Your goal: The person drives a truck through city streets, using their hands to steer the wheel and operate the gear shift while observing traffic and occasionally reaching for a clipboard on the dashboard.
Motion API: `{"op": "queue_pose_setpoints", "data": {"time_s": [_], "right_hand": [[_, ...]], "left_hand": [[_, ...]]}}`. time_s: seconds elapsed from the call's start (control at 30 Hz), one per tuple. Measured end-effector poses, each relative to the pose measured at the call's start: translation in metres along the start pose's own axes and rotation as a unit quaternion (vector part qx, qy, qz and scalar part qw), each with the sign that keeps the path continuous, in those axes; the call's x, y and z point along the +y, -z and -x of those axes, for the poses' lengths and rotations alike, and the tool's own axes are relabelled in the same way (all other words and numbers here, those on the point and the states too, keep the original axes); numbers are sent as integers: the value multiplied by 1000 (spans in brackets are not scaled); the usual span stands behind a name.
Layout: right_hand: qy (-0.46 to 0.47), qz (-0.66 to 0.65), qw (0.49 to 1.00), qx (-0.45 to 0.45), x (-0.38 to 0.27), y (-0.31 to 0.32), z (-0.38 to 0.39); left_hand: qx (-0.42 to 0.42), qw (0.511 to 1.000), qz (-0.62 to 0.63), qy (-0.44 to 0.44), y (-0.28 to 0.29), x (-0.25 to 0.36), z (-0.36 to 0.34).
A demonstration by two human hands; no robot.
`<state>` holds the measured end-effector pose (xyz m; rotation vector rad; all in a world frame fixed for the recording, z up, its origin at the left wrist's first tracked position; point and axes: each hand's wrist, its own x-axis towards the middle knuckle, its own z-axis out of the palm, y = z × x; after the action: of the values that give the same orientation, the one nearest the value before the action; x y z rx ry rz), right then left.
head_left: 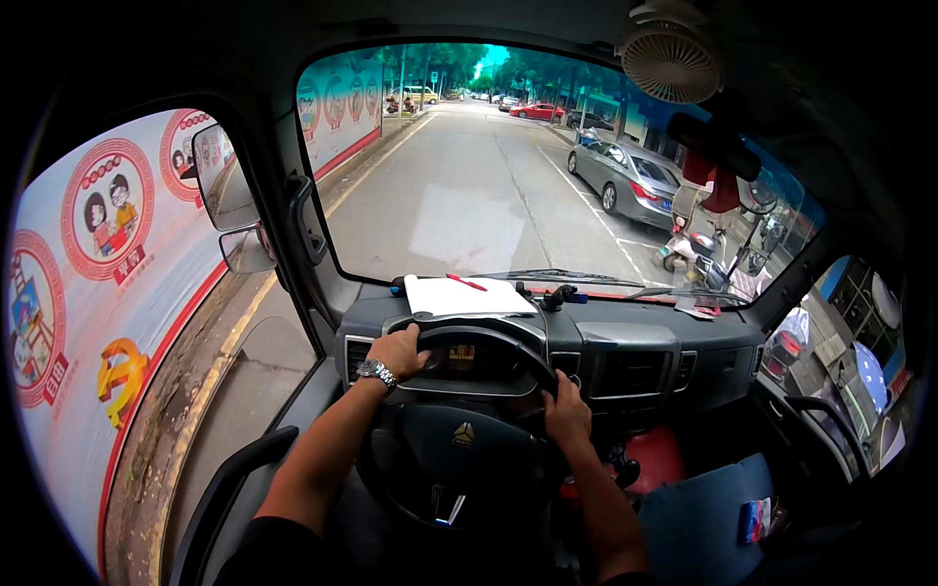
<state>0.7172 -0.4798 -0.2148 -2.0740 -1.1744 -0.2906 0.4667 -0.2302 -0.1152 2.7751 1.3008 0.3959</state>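
Note:
A black steering wheel fills the lower middle of the view, tilted toward me. My left hand is closed around its upper left rim, with a silver metal watch on that wrist. On the upper right rim my right hand is closed too, its fingers partly hidden behind the wheel. Through the gap in the wheel a lit instrument display shows. White papers lie on the dashboard just beyond the wheel, with a red pen on top.
Ahead through the windshield runs a grey road. A silver car and a scooter stand along its right side; a red car is farther off. A printed wall borders the left. A small fan hangs above; a blue seat is at right.

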Motion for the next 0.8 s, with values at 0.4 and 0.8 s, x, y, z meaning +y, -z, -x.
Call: {"op": "queue_pose_setpoints", "data": {"time_s": [0.4, 0.8], "right_hand": [[-130, -205, 969, -42, 37, -2, 43], [-53, -213, 974, 48, 42, -15, 52]], "left_hand": [[19, 994, -5, -111, -13, 24, -30], [4, 997, -18, -74, -4, 30, -21]]}}
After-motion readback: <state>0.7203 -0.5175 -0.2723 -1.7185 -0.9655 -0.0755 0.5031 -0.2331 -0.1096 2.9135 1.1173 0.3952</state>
